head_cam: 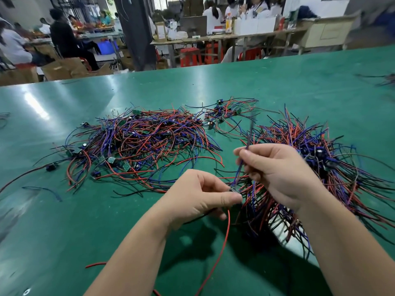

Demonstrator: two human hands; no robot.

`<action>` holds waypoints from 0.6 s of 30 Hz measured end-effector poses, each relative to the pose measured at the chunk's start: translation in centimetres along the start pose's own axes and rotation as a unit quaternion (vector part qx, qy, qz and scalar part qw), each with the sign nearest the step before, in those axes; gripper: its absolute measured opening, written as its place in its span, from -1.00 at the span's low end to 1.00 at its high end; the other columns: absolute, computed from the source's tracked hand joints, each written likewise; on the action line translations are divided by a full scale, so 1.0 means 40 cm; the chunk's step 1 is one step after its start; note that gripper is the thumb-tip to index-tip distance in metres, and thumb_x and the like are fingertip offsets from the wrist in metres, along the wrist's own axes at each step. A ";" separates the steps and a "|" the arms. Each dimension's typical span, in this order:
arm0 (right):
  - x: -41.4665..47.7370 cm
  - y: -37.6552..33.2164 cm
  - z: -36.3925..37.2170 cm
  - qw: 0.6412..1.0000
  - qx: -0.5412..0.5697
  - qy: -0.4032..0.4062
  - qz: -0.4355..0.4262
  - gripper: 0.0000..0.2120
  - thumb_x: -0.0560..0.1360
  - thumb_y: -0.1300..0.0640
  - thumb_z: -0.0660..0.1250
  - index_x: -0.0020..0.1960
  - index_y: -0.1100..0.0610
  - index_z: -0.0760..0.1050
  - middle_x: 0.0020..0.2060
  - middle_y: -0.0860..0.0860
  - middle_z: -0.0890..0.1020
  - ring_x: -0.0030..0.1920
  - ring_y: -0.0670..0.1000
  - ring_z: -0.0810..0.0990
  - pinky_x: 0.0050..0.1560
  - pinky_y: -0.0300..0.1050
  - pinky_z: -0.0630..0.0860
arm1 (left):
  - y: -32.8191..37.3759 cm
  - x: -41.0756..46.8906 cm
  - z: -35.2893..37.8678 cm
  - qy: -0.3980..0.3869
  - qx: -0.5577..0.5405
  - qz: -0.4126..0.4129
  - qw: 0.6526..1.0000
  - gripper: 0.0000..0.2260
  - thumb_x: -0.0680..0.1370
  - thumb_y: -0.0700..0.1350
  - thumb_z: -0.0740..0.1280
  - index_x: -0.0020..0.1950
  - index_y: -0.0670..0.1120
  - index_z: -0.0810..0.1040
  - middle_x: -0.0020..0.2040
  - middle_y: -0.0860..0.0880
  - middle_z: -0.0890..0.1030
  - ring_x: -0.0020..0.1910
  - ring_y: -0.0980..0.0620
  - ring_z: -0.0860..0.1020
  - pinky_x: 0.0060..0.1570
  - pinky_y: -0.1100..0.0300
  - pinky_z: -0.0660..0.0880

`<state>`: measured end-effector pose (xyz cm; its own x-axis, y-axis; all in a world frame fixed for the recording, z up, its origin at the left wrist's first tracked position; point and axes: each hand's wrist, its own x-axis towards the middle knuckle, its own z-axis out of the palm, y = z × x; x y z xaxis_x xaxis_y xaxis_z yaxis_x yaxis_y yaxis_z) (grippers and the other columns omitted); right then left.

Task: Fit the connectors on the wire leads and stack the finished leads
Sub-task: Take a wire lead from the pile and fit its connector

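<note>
Over the near middle of the table point(64, 210), both hands sit close together, probably so a wire end can be steered into the part without slack. The left hand point(198, 195) pinches a small dark connector point(232, 190), too blurred for detail, between thumb and forefinger. A red lead point(224, 242) trails down from that grip. The right hand point(277, 174) pinches a blue lead point(240, 169) in its fingers point(245, 154). The lead's free end rises above them and its lower end reaches the connector. A loose pile point(139, 142) lies well beyond the left hand. The tighter heap point(320, 159) under the right wrist is probably the finished stack.
</note>
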<state>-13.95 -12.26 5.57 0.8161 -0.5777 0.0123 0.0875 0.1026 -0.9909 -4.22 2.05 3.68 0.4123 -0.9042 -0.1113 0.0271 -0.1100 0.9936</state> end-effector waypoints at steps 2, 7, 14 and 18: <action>0.005 -0.015 -0.021 0.998 0.042 0.051 0.000 -0.88 0.49 0.31 0.31 -0.17 0.22 0.61 -0.42 0.00 0.62 -0.47 -0.16 0.47 -0.50 -0.39 0.34 | -0.002 -0.006 0.005 -0.040 -0.013 -0.017 0.999 -0.90 0.22 -0.13 0.51 -0.37 -0.12 0.64 -0.43 -0.02 0.59 -0.53 0.11 0.53 -0.47 0.31 0.49; 0.008 -0.031 -0.040 0.990 0.091 0.104 -0.021 -0.83 0.54 0.31 0.25 -0.14 0.20 0.60 -0.41 -0.02 0.63 -0.46 -0.16 0.46 -0.46 -0.39 0.37 | -0.013 -0.007 0.005 -0.101 -0.003 -0.052 0.994 -0.62 0.30 -0.14 0.49 0.09 -0.20 0.61 -0.43 -0.01 0.49 -0.51 0.09 0.53 -0.41 0.27 0.53; 0.009 -0.034 -0.035 0.984 0.106 0.133 -0.049 -0.87 0.50 0.22 0.35 -0.21 0.20 0.59 -0.45 0.07 0.63 -0.55 -0.12 0.45 -0.55 -0.35 0.33 | 0.001 -0.017 -0.012 -0.160 0.072 -0.033 0.984 -0.88 0.46 -0.08 0.44 -0.02 0.08 0.66 -0.22 -0.14 0.36 -0.35 0.05 0.36 -0.36 0.26 0.41; 0.015 -0.036 -0.033 0.974 0.137 0.178 0.012 -0.69 0.60 0.08 0.20 -0.28 0.18 0.43 -0.56 0.10 0.56 -0.64 -0.08 0.39 -0.60 -0.37 0.29 | -0.002 -0.020 -0.014 -0.158 0.054 -0.023 0.986 -0.89 0.45 -0.11 0.43 -0.06 0.09 0.65 -0.26 0.00 0.56 -0.33 0.08 0.51 -0.29 0.23 0.42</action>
<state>-14.35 -13.83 6.83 0.5744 -0.8118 -0.1056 0.2603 0.3034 -0.9166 -4.05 3.01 3.71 0.1089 -0.9785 -0.1750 -0.0643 -0.1826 0.9811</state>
